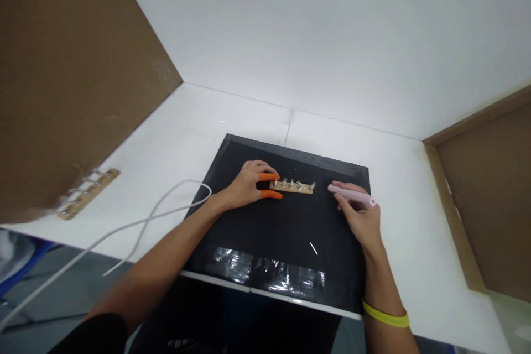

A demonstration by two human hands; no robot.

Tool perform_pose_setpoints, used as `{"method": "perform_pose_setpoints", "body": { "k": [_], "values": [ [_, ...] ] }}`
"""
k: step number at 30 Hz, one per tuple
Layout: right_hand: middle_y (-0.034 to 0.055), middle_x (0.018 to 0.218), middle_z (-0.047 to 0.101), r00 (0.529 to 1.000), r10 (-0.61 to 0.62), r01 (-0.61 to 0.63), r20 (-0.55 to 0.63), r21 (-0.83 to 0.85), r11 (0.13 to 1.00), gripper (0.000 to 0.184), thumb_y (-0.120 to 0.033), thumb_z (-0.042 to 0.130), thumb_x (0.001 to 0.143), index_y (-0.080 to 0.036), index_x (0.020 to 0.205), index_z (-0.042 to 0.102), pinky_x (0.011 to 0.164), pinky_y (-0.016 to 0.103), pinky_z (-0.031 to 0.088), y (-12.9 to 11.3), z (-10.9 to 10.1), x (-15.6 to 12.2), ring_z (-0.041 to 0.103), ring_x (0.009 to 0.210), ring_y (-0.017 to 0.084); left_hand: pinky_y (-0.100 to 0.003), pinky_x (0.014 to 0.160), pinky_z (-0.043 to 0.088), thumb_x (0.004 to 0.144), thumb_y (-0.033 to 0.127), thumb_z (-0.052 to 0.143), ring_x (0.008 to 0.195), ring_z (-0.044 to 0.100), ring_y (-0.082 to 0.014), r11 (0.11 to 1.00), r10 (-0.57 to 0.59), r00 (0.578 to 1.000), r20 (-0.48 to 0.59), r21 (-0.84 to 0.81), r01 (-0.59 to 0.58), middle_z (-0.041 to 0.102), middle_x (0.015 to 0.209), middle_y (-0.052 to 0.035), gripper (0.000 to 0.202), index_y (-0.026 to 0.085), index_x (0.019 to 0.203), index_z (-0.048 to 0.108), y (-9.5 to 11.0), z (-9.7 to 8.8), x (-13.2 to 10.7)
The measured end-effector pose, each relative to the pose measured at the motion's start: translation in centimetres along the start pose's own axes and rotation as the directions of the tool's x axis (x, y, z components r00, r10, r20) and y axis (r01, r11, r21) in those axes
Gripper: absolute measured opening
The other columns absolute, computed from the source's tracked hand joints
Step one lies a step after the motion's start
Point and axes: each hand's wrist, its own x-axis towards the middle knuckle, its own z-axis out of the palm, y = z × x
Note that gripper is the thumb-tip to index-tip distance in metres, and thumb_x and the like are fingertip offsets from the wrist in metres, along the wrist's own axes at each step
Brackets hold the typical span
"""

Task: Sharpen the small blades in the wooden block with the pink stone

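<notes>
My left hand, with orange finger covers on two fingers, is at the left end of a small wooden strip. Its covered fingers lie along either side of that end. Several short metal pegs stand up from the strip in a row, some tilted. To the right, my right hand grips a pale pink pen-shaped tool, its narrow end towards the strip but apart from it. Both hands are over a black mat. A thin white sliver lies on the mat nearer to me.
A second wooden strip with metal pegs lies at the left by a brown panel. A white cable loops across the table's left side. A white wall rises behind, and a brown framed panel stands at the right.
</notes>
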Motion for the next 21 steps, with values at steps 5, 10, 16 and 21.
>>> {"method": "perform_pose_setpoints", "body": {
  "k": [5,10,16,21],
  "values": [
    [0.0097,0.131,0.063,0.933,-0.359,0.316,-0.021,-0.425,0.848,0.021,-0.025,0.055,0.097,-0.023,0.109,0.071,0.087,0.042,0.056,2.6,-0.1,0.9,0.062,0.115,0.025,-0.047,0.109,0.040,0.079,0.041,0.083,0.123,0.052,-0.0279,0.998,0.058,0.998,-0.015,0.005,-0.058,0.067,0.125,-0.0075,0.033,0.023,0.105,0.077,-0.8,-0.1,-0.2],
    [0.0110,0.129,0.061,0.919,-0.394,0.355,0.021,-0.480,0.803,0.025,-0.019,0.049,0.097,-0.022,0.111,0.070,0.105,0.050,0.048,3.5,0.0,1.7,0.056,0.121,0.025,-0.048,0.109,0.040,0.082,0.036,0.080,0.124,0.052,-0.0270,0.997,0.071,0.997,0.005,0.011,-0.071,0.066,0.127,-0.0065,0.023,0.023,0.101,0.078,-1.1,-0.3,-0.2],
    [0.0098,0.136,0.059,0.915,-0.388,0.395,0.113,-0.454,0.799,0.036,-0.011,0.039,0.097,-0.022,0.118,0.066,0.107,0.048,0.047,3.2,0.3,1.6,0.055,0.126,0.024,-0.047,0.109,0.040,0.082,0.035,0.080,0.124,0.052,-0.0266,0.997,0.070,0.997,-0.017,0.021,-0.070,0.067,0.126,-0.0062,0.021,0.023,0.100,0.077,-1.0,-0.1,-0.3],
    [0.0096,0.137,0.058,0.932,-0.343,0.358,0.120,-0.463,0.811,0.035,-0.012,0.040,0.097,-0.021,0.119,0.066,0.108,0.049,0.046,2.9,0.3,1.5,0.053,0.126,0.024,-0.047,0.106,0.043,0.082,0.037,0.081,0.121,0.055,-0.0269,0.996,0.090,0.995,-0.051,0.026,-0.089,0.068,0.124,-0.0066,0.028,0.023,0.106,0.076,-1.3,0.1,-0.4]
  ]
}}
